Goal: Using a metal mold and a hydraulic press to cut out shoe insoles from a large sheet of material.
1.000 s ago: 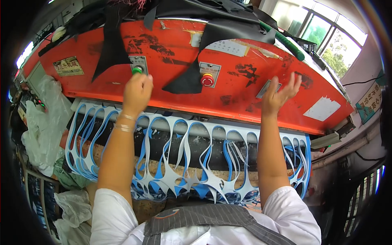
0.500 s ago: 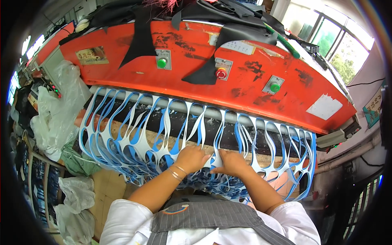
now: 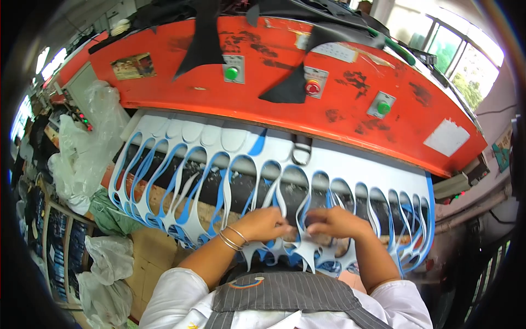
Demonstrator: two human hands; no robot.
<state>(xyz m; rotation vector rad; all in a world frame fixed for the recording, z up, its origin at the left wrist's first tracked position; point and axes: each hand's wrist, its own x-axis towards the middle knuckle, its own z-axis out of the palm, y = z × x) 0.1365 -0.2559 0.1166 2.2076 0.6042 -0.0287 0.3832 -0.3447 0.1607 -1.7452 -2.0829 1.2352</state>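
Head view: a white-and-blue sheet (image 3: pixel 356 167) with cut-outs draped from under the red machine (image 3: pixel 181 90) toward the near side. It looked light, floppy and tearable, best held at its wider joins (image 3: pixel 307 252); the left hand (image 3: pixel 266 225) and right hand (image 3: pixel 337 222) curled loosely at its middle, grip unclear.

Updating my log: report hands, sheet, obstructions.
Left hand, right hand at white-and-blue perforated sheet, grip unclear. Sheet extends from beneath red machine front. Black pointed flap hangs above, clear of hands.
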